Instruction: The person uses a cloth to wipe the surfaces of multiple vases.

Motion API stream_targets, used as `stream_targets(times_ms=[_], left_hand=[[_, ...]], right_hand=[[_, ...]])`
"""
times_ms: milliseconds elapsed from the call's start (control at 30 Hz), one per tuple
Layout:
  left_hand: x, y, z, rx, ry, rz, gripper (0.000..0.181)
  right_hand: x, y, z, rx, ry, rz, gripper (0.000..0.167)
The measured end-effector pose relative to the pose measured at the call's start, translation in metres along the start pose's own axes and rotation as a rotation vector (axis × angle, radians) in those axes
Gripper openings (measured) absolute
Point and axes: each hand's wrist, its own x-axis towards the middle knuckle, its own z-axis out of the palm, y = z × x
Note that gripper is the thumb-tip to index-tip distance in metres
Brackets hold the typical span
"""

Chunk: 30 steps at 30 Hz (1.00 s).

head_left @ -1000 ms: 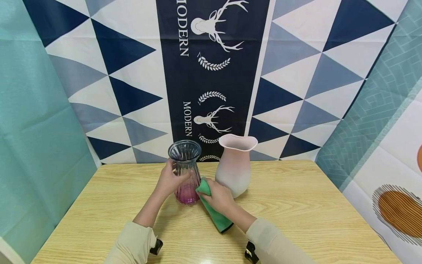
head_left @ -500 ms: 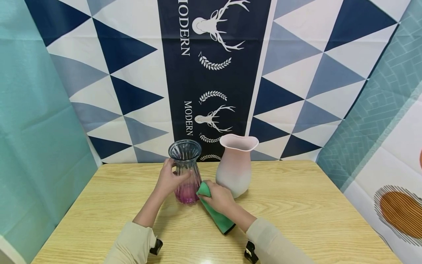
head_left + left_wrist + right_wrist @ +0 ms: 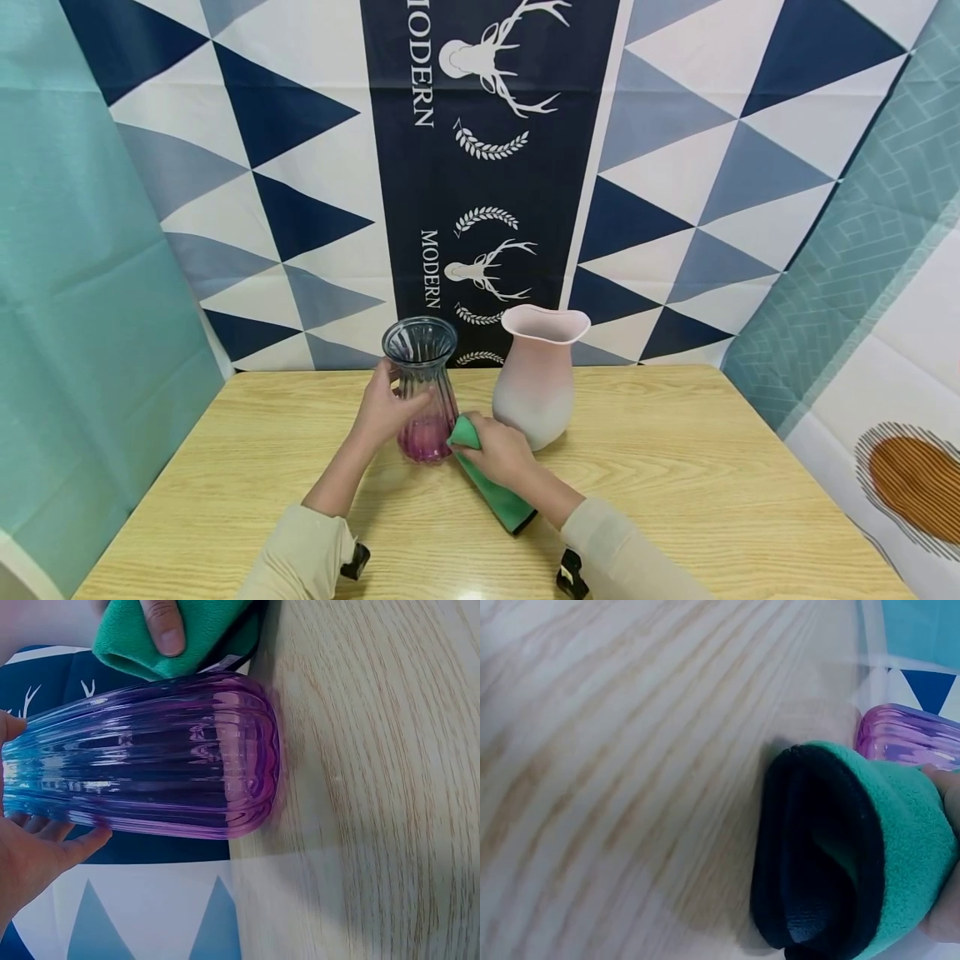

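1. Head view: Patterned backdrop [image 3: 315, 192] with triangles and a dark deer-head panel stands behind the wooden table [image 3: 645, 475]. Glass vase [image 3: 425, 433], smoky blue above and pink below, stands upright toward the far edge. Left hand [image 3: 386, 408] grips its middle, thumb across the near side. Right hand [image 3: 498, 450] pinches a folded green cloth [image 3: 495, 493] beside the lower right of the glass vase; the cloth's dark-edged end trails toward the person. Pink vase [image 3: 534, 392], fading to white, stands just beyond the right hand. Both sleeves [image 3: 303, 546] are beige.

2. Left wrist view: The glass vase appears sideways — its scalloped purple base on the table. The left hand's fingers curl round the blue part, while one right-hand finger presses the cloth at the vase's side.

3. Right wrist view: The cloth's folded end gapes in front, dark hem outward, with the glass vase's base beyond. The right hand shows only partly at the edge — its full grip I cannot tell from here.
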Motion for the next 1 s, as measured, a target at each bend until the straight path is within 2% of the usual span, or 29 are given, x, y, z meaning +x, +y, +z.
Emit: stream_targets(times_ms=[167,567,1000], left_hand=[[0.002,-0.001,0.001,-0.005,-0.004,-0.006,0.070],[0.003,-0.001,0.001,-0.014,-0.035,0.041,0.064],[0.002,0.003,0.001,0.007,-0.046,0.034,0.065]], right_hand=[[0.004,0.001,-0.006,0.042,0.065,-0.002,0.052],[0.018,-0.007,-0.026,0.157,0.226,-0.010,0.054],[0.030,-0.019,-0.051,0.221,0.424,-0.056,0.050]])
